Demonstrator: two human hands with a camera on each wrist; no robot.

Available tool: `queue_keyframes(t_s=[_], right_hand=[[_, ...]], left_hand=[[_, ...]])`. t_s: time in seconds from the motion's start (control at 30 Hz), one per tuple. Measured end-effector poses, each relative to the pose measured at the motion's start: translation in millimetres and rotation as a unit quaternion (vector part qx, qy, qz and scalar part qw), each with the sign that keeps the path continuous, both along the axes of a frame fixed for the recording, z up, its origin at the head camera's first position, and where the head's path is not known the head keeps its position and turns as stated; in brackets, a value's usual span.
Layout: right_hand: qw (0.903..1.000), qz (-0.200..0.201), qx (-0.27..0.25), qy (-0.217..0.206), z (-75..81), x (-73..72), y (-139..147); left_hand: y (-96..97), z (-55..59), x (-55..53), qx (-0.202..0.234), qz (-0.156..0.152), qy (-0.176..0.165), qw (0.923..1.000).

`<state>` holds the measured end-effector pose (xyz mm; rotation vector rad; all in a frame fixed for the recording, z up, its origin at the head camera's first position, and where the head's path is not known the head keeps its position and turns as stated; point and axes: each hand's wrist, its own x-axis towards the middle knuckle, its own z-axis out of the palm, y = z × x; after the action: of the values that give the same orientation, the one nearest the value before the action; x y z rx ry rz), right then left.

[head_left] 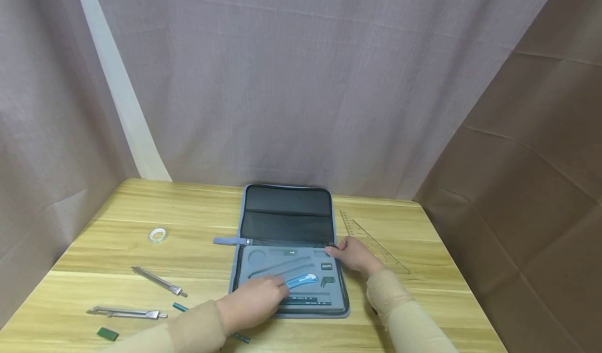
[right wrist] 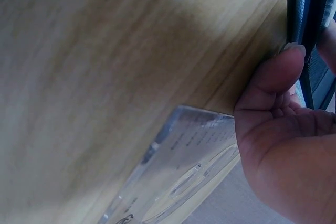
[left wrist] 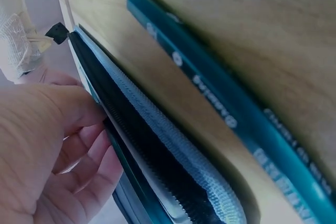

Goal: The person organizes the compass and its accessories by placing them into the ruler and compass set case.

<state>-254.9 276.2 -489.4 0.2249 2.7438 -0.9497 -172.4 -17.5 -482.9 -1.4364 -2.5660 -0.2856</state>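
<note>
An open zip case [head_left: 288,227] lies on the table, with a grey moulded tray [head_left: 256,277] in its near half. My left hand [head_left: 256,300] reaches over the tray, its curled fingers at the near end of a blue utility knife [head_left: 303,280]; the hand hides that end. Dark pencils [head_left: 301,300] lie in the tray slots beside this hand. My right hand [head_left: 355,254] pinches the case's right edge near the hinge. Its thumb [right wrist: 286,66] is on the outer side of the zip edge. A sharpener [head_left: 326,266] and a small dark green piece [head_left: 327,280] sit in the tray.
Left on the table are a roll of clear tape [head_left: 157,235], two metal compasses [head_left: 160,281] and a green eraser [head_left: 107,334]. A teal pencil [left wrist: 210,98] lies in front of the case, partly under my left arm. A clear set square [head_left: 376,243] lies to the right.
</note>
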Motion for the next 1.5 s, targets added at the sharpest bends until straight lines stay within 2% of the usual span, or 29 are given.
queue_keyframes(t_s=[0.2, 0.43, 0.6, 0.93, 1.17, 1.4, 1.5], right_hand=[[0.9999, -0.004, 0.003, -0.010, 1.3, 1.5, -1.8], [1.0000, -0.002, 0.004, 0.001, 2.4, 1.8, -2.7], [1.0000, -0.001, 0.004, 0.002, 2.2, 0.7, -1.0], [1.0000, 0.001, 0.001, 0.006, 4.1, 2.3, -0.5], [0.9999, -0.012, -0.001, -0.012, 2.8, 2.7, -1.7], [0.9998, 0.012, -0.012, 0.008, 2.7, 3.8, -1.5], [0.9997, 0.013, -0.016, 0.011, 2.7, 3.4, -0.9]], left_hand=[[-1.3, -3.2, -1.0, -0.001, -0.007, 0.016, 0.9999], [-1.6, -3.4, -0.3, 0.004, -0.001, 0.039, 0.9992], [-1.1, -3.8, -2.1, -0.008, -0.009, 0.048, 0.9988], [11.5, -8.0, -3.3, -0.020, -0.017, 0.071, 0.9971], [22.1, -8.3, -2.2, -0.007, -0.022, 0.064, 0.9977], [27.0, -5.5, -2.0, -0.025, -0.011, 0.020, 0.9994], [27.2, -4.1, 0.3, -0.031, -0.007, 0.019, 0.9993]])
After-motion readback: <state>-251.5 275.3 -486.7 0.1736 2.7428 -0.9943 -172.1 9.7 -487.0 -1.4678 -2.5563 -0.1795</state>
